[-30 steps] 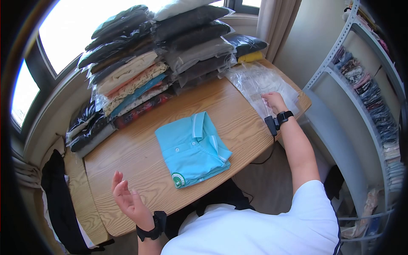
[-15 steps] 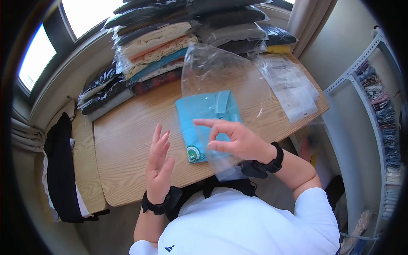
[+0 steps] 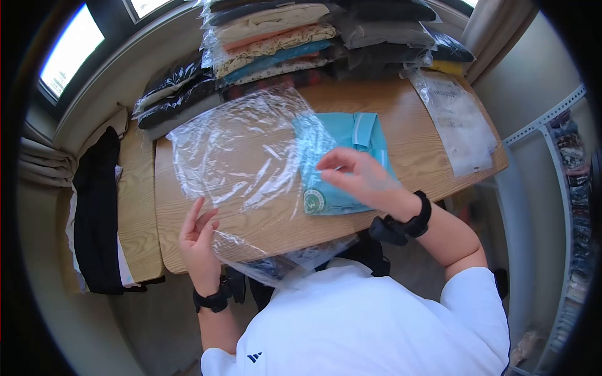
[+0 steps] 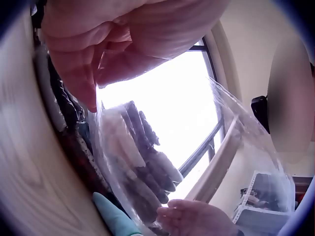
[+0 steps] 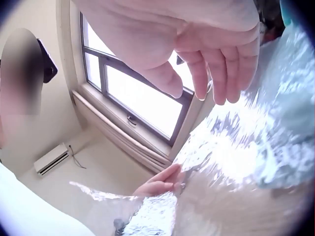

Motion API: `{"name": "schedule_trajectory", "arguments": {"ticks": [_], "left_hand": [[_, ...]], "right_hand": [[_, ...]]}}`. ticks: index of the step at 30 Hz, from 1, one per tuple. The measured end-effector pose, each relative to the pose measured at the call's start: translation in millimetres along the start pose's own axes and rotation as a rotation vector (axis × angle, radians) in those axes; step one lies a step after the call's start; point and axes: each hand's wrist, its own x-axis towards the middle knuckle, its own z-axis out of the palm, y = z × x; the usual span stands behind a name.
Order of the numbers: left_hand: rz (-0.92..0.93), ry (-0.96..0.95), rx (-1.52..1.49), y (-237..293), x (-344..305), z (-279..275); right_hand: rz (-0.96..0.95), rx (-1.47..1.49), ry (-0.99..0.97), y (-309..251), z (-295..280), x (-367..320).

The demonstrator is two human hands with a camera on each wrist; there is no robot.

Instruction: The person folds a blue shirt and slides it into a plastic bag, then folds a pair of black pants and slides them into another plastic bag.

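Note:
A large clear plastic bag (image 3: 235, 153) spreads across the table's middle, and part of it overlaps the folded turquoise polo shirt (image 3: 342, 128). The shirt lies collar-away, with a round green-and-white badge at its near corner. At the bag's near left edge, my left hand (image 3: 202, 254) pinches the film between thumb and fingers. My right hand (image 3: 370, 183) hovers over the shirt with fingers loosely extended. The right wrist view shows its thumb apart from the fingers and the film (image 5: 236, 147) close by the fingertips. The bag's near flap hangs past the table edge toward my body.
Stacks of bagged folded clothes (image 3: 276, 53) stand along the back by the window. More clear bags (image 3: 454, 125) lie flat at the table's right end. A black garment (image 3: 97, 213) lies on the left side surface. A metal shelf (image 3: 545, 128) with folded items stands at right.
The right hand has brought a clear bag from the pile at right over the shirt. The bag now stretches leftward, and the left hand has taken hold of its edge.

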Motion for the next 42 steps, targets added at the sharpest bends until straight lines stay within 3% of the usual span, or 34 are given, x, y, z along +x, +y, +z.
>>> {"name": "schedule_trajectory", "arguments": {"ticks": [1, 3, 5, 9, 11, 12, 13, 15, 18, 22, 24, 25, 27, 28, 30, 33, 36, 40, 42], "left_hand": [[-0.012, 0.003, 0.001, 0.7, 1.0, -12.6], [0.042, 0.155, 0.013, 0.0, 1.8, -35.7], [0.057, 0.233, -0.006, -5.3, 2.0, -54.6], [0.089, 0.386, -0.025, -21.7, 1.2, -77.3], [0.047, 0.362, -0.038, -38.2, 3.1, -90.8], [0.034, 0.358, -0.031, -43.4, 3.6, -91.6], [0.021, 0.354, -0.024, -47.4, 3.1, -92.1], [0.002, 0.325, 0.005, -52.0, 4.2, -91.6], [0.012, 0.278, 0.078, -48.5, 4.8, -85.5], [0.057, 0.225, 0.056, -53.7, 6.4, -89.2], [0.064, 0.252, 0.074, -55.5, 6.6, -88.7], [0.070, 0.279, 0.094, -56.3, 5.9, -88.5], [0.064, 0.286, 0.098, -55.6, 5.2, -88.2], [0.066, 0.291, 0.102, -54.8, 5.9, -87.8], [0.078, 0.312, 0.111, -55.9, 6.3, -85.1], [0.071, 0.308, 0.105, -54.9, 4.7, -86.4], [0.088, 0.297, 0.147, -50.8, 0.0, -80.9], [0.164, 0.253, 0.385, -49.6, -4.5, -82.7], [0.189, 0.218, 0.540, -29.4, -13.8, -78.4]], "right_hand": [[0.121, 0.016, 0.120, 9.1, -22.7, 1.1], [0.173, -0.066, 0.431, 42.1, -63.4, 4.6], [0.297, 0.042, 0.534, 49.3, -88.9, -3.9], [0.399, 0.012, 0.467, 83.7, -97.5, -26.6], [0.427, -0.215, 0.397, 81.0, -77.2, -39.1], [0.278, -0.389, 0.364, 77.9, -62.4, -47.2], [0.281, -0.391, 0.360, 72.7, -47.1, -52.0], [-0.091, -0.902, 0.207, 61.6, -22.7, -56.8], [-0.112, -1.067, 0.143, 60.1, -11.0, -61.4], [-0.083, -1.054, 0.040, 62.0, -29.3, -60.4], [0.140, -0.263, 0.060, 65.6, -53.9, -49.1], [0.141, -0.265, 0.057, 73.8, -67.8, -42.0], [0.489, 0.075, 0.427, 94.2, -89.8, -27.3], [0.488, 0.075, 0.429, 90.0, -91.8, -20.4], [0.722, 0.197, 0.267, 71.1, -91.9, -4.6], [0.847, 0.166, 0.123, 54.9, -92.7, 12.9], [0.929, 0.112, 0.099, 47.0, -82.7, 24.4], [0.897, 0.376, 0.019, 55.1, -71.3, 28.5], [0.787, 0.516, 0.049, 55.2, -68.7, 26.4]]}}
